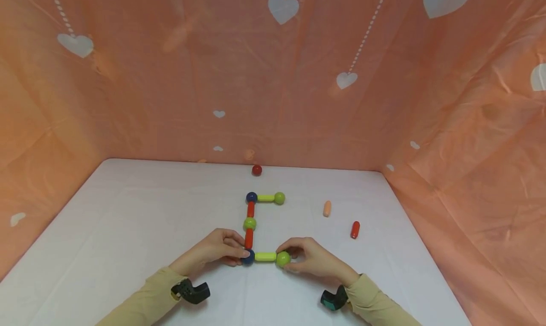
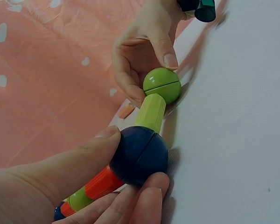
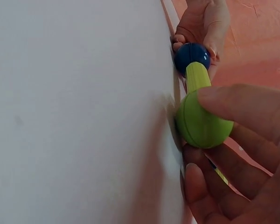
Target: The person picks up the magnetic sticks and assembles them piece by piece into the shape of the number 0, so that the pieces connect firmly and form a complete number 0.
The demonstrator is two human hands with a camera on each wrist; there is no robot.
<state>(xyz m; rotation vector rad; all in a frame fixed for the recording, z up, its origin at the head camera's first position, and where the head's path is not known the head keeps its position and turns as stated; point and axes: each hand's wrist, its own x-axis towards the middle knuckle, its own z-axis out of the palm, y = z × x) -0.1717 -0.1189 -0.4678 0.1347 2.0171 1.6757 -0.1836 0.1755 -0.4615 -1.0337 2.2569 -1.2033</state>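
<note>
A C-shaped figure of toy balls and rods lies on the table. At its near left corner my left hand (image 1: 215,248) pinches a dark blue ball (image 2: 140,156) between thumb and fingers. From that ball a yellow-green rod (image 1: 265,257) runs right to a green ball (image 3: 203,121), which my right hand (image 1: 314,259) holds between thumb and fingers. Two red rods (image 1: 250,209) and a middle green ball (image 1: 249,223) form the upright side. A second blue ball (image 1: 251,197) tops it, joined by another yellow-green rod (image 1: 266,198) to a far green ball (image 1: 279,198).
A loose red ball (image 1: 257,170) sits near the back edge of the white table (image 1: 128,212). Right of the figure lie an orange rod (image 1: 327,208) and a loose red rod (image 1: 355,230). An orange cloth with hearts (image 1: 256,79) surrounds the table at the back and sides.
</note>
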